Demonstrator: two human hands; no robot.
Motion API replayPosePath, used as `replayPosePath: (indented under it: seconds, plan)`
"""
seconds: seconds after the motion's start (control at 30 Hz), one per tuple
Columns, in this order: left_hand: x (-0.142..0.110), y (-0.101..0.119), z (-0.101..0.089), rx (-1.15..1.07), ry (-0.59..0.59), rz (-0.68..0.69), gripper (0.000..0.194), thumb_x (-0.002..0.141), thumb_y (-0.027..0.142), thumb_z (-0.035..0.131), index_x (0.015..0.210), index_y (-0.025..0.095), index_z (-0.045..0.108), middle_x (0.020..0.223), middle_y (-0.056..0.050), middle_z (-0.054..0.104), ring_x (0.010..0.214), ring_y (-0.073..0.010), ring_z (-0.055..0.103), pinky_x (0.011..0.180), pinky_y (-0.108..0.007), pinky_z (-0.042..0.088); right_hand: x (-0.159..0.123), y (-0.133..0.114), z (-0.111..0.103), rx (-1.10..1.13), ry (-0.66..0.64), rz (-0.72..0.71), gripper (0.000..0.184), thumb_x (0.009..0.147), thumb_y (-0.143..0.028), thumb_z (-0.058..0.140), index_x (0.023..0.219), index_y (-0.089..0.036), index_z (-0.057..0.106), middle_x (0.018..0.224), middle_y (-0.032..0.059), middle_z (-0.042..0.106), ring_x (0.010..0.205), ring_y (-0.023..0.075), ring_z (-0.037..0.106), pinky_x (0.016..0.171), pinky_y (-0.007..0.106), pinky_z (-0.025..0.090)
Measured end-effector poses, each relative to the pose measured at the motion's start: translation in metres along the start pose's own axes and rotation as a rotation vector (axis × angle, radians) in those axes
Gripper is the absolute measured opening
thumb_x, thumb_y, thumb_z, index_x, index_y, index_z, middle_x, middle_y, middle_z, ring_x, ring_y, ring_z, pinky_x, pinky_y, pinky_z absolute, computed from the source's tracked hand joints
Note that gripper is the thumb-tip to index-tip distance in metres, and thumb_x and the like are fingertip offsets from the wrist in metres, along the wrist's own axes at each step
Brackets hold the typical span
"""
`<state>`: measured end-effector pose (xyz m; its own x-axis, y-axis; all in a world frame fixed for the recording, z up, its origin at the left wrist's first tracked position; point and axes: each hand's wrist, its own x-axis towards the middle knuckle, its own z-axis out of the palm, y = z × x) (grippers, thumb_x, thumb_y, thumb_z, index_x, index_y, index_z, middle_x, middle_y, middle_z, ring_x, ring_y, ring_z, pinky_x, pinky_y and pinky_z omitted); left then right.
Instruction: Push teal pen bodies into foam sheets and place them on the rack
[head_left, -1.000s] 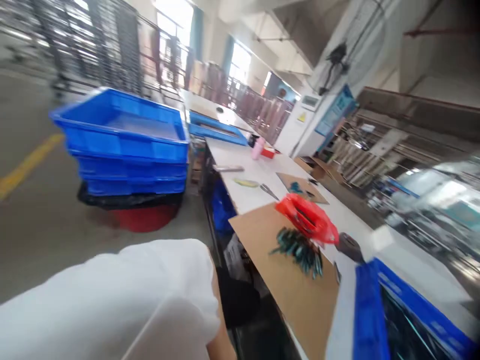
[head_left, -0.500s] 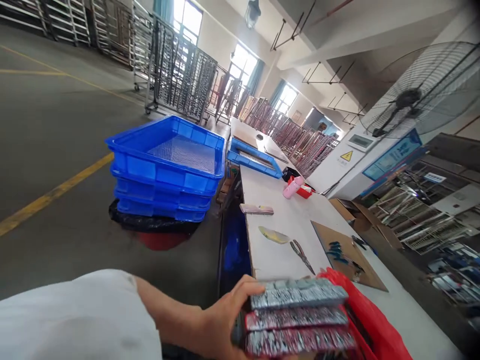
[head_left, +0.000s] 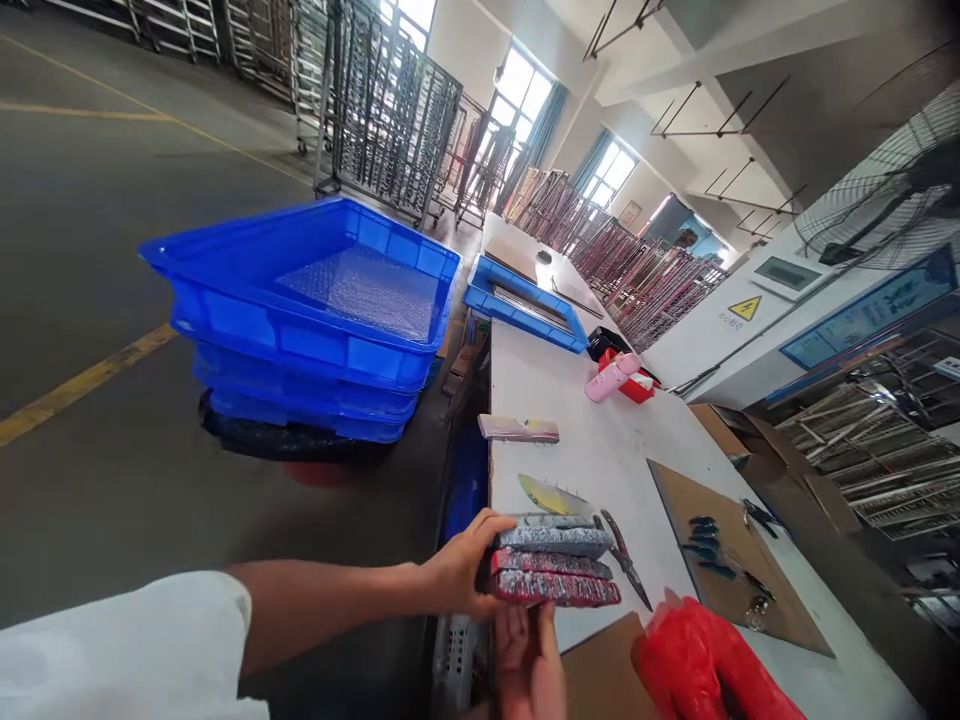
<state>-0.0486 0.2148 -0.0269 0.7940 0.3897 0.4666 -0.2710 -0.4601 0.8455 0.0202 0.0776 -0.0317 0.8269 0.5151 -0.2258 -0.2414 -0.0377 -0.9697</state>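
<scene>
A stack of silvery-grey and red slabs (head_left: 555, 562) with rough, crinkled edges is held up over the near end of the white table. My left hand (head_left: 469, 565) grips its left side, thumb on top. From below, my right hand (head_left: 529, 655) rests against the underside, fingers pointing up and supporting it. What the slabs are made of I cannot tell. Just behind the stack lie pliers (head_left: 628, 565) and a curved yellow-green piece (head_left: 555, 495), partly covered by it. Crumpled red plastic (head_left: 697, 660) sits on the table to the right.
Stacked blue crates (head_left: 315, 335) stand left of the table, the top one lined with bubble wrap. Along the white table (head_left: 555, 385) are a pinkish bar (head_left: 519, 428), a pink bottle (head_left: 611, 378), a light-blue tray (head_left: 525, 305) and a brown board (head_left: 739, 560) with small dark pieces.
The stack has moved up, away from me, and turned clear of the red plastic. My right hand has come into view beneath it. The camera view has shifted.
</scene>
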Motion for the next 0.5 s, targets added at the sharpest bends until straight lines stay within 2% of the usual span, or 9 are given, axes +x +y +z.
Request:
replayPosePath:
  seconds: [0.07, 0.13, 0.23, 0.3, 0.4, 0.5]
  plan:
    - [0.013, -0.01, 0.005, 0.045, -0.013, -0.005, 0.08, 0.052, 0.022, 0.066, 0.123, 0.021, 0.029, 0.115, -0.008, 0.039, 0.1, -0.0204, 0.045, 0.086, -0.032, 0.041, 0.007, -0.001, -0.02, 0.153, 0.031, 0.181, 0.045, 0.062, -0.059, 0.056, 0.086, -0.022, 0.063, 0.09, 0.0055, 0.068, 0.095, 0.023, 0.06, 0.091, 0.045, 0.044]
    - [0.023, -0.016, 0.006, 0.121, -0.032, 0.001, 0.081, 0.051, 0.026, 0.069, 0.122, 0.021, 0.032, 0.116, -0.009, 0.041, 0.105, -0.0239, 0.044, 0.091, -0.037, 0.037, 0.011, 0.001, -0.036, 0.254, 0.072, 0.277, 0.046, 0.053, -0.049, 0.07, 0.089, -0.021, 0.062, 0.097, 0.0065, 0.067, 0.099, 0.0239, 0.058, 0.092, 0.045, 0.044]
    - [0.028, -0.021, 0.006, 0.24, -0.059, 0.029, 0.085, 0.05, 0.034, 0.071, 0.124, 0.02, 0.033, 0.123, -0.013, 0.039, 0.12, -0.0329, 0.031, 0.101, -0.047, 0.024, 0.01, 0.009, -0.047, 0.265, 0.059, 0.235, 0.048, 0.053, -0.045, 0.071, 0.095, -0.023, 0.061, 0.105, 0.0065, 0.064, 0.103, 0.0248, 0.056, 0.09, 0.047, 0.045]
    - [0.025, -0.024, 0.007, 0.275, -0.055, 0.032, 0.09, 0.052, 0.037, 0.071, 0.129, 0.019, 0.027, 0.13, -0.016, 0.03, 0.126, -0.0362, 0.02, 0.102, -0.05, 0.02, 0.007, 0.015, -0.046, 0.246, 0.067, 0.185, 0.045, 0.059, -0.045, 0.067, 0.099, -0.025, 0.06, 0.109, 0.0057, 0.062, 0.105, 0.024, 0.055, 0.089, 0.046, 0.045]
    - [0.013, -0.03, 0.01, 0.239, -0.022, -0.006, 0.094, 0.056, 0.036, 0.071, 0.132, 0.019, 0.018, 0.136, -0.018, 0.015, 0.128, -0.0364, 0.016, 0.101, -0.05, 0.022, 0.003, 0.022, -0.043, 0.239, 0.133, 0.156, 0.04, 0.065, -0.044, 0.062, 0.101, -0.027, 0.058, 0.111, 0.0031, 0.061, 0.105, 0.0212, 0.054, 0.09, 0.042, 0.045]
    - [0.0, -0.035, 0.012, 0.133, 0.018, -0.066, 0.089, 0.059, 0.035, 0.071, 0.13, 0.022, 0.019, 0.137, -0.016, 0.011, 0.128, -0.0345, 0.017, 0.101, -0.048, 0.026, 0.004, 0.025, -0.044, 0.243, 0.176, 0.191, 0.041, 0.062, -0.044, 0.064, 0.1, -0.028, 0.058, 0.111, 0.0027, 0.061, 0.104, 0.0221, 0.055, 0.088, 0.042, 0.046]
